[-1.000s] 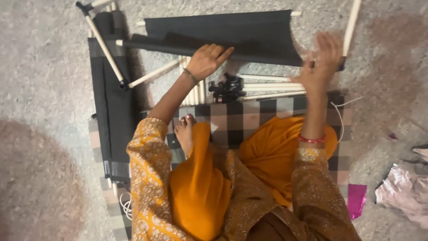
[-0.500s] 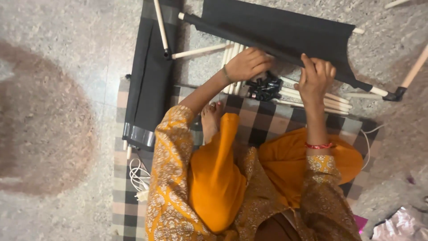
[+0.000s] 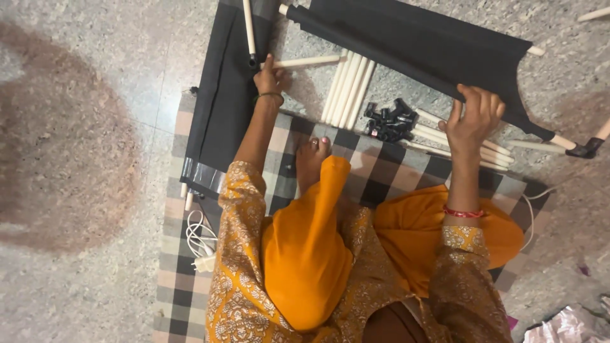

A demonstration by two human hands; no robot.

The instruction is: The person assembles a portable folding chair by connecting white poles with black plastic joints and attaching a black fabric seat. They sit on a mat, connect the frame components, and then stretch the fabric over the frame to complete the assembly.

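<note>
Speckled grey stone floor [image 3: 82, 82] lies bare across the whole left side, broad open room beyond the edge of the checked mat [image 3: 184, 286]. A white cable [image 3: 200, 241] is coiled on the mat's left border. A folded black fabric panel [image 3: 222, 108] overlaps the mat's upper left corner, with a pale rod [image 3: 249, 28] lying along it.

The left hand [image 3: 270, 79] is closed around the near end of a cream-coloured rod [image 3: 308, 61], which lies crosswise just beyond the mat's far edge, beside a black connector [image 3: 253, 62]. To its right a bundle of cream rods [image 3: 348, 89] rests side by side on the floor, then a heap of small black connectors [image 3: 389, 119] at the mat's edge.

The right hand [image 3: 473, 121] grips the lower edge of a black fabric sheet [image 3: 432, 47], fingers curled over the hem. The sheet is threaded on a rod and slants toward a black corner joint [image 3: 584, 149] at far right. Crumpled plastic [image 3: 565, 327] sits in the lower right corner.
</note>
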